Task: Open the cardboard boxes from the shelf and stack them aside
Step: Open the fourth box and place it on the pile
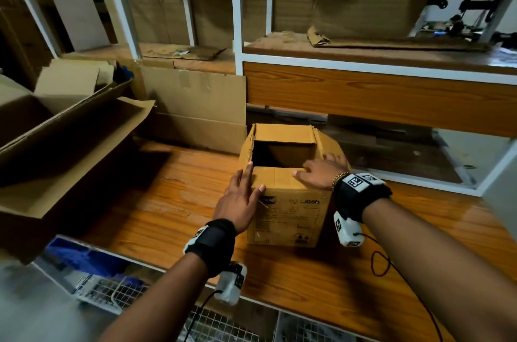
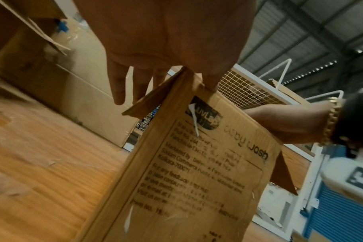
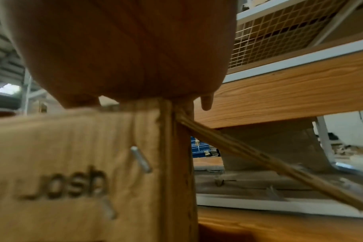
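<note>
A small brown cardboard box (image 1: 291,213) printed "baby wash" stands upright on the wooden table (image 1: 156,215). Its top is partly open, with a dark opening (image 1: 279,155) between the far flap and the near flap. My left hand (image 1: 244,190) lies along the box's top left edge, fingers straight and thumb on the near flap. My right hand (image 1: 319,173) rests flat on the near flap at the box's right corner. The left wrist view shows the printed front of the box (image 2: 197,163) under my palm, and the right wrist view shows the box's (image 3: 72,163) right corner.
Large open cardboard boxes (image 1: 56,131) lie tilted at the left. A flattened carton (image 1: 195,109) leans against the white-framed shelf (image 1: 363,61) behind. Wire baskets (image 1: 112,291) sit below the table's front edge. A black cable (image 1: 391,266) trails from my right wrist.
</note>
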Demonstrator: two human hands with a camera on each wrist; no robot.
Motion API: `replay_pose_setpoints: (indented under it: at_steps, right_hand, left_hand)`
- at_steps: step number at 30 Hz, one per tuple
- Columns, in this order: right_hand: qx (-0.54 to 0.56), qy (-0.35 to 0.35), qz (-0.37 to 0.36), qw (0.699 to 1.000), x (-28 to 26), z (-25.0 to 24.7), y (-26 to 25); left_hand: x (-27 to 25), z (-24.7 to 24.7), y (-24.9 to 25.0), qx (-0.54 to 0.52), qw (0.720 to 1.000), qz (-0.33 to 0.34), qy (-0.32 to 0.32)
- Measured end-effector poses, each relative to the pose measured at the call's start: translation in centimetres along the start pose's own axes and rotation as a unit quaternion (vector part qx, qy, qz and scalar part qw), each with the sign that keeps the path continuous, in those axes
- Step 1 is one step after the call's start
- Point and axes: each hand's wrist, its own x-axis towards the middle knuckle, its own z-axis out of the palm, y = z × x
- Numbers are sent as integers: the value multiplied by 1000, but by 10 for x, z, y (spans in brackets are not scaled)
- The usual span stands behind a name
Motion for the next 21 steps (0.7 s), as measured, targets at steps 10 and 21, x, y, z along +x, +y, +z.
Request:
replay_pose_setpoints:
  at_steps: [10, 21]
  right_hand:
    - [478, -35, -114, 870, -43, -70, 38]
    - [19, 108, -105, 988, -58, 41, 21]
  left_hand:
    - [12, -27, 14, -384, 922, -42, -21]
    - [28, -16, -6, 56, 995, 50, -68]
